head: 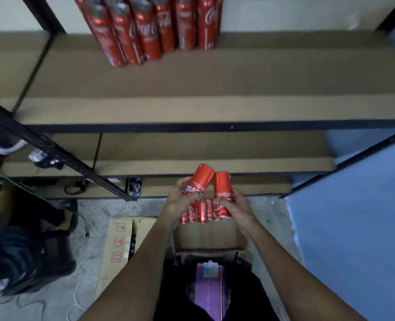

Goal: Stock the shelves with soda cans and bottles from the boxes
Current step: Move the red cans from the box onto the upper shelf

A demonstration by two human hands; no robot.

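Note:
My left hand point(182, 197) grips a slim red soda can point(200, 179), tilted to the right. My right hand point(235, 204) grips a second red can point(222, 189), nearly upright, its top touching the first. Both cans hang just above an open cardboard box point(209, 236) on the floor, where several more red cans point(200, 212) stand at the far end. Several red cans point(150, 28) stand in a block at the back of the brown upper shelf point(215, 79).
A lower brown shelf point(215, 147) lies under the upper one, framed by black metal posts point(59, 151). A second cardboard box point(120, 246) sits to the left on the floor. Dark bags and cables point(29, 251) crowd the left; a blue wall point(354, 228) stands at the right.

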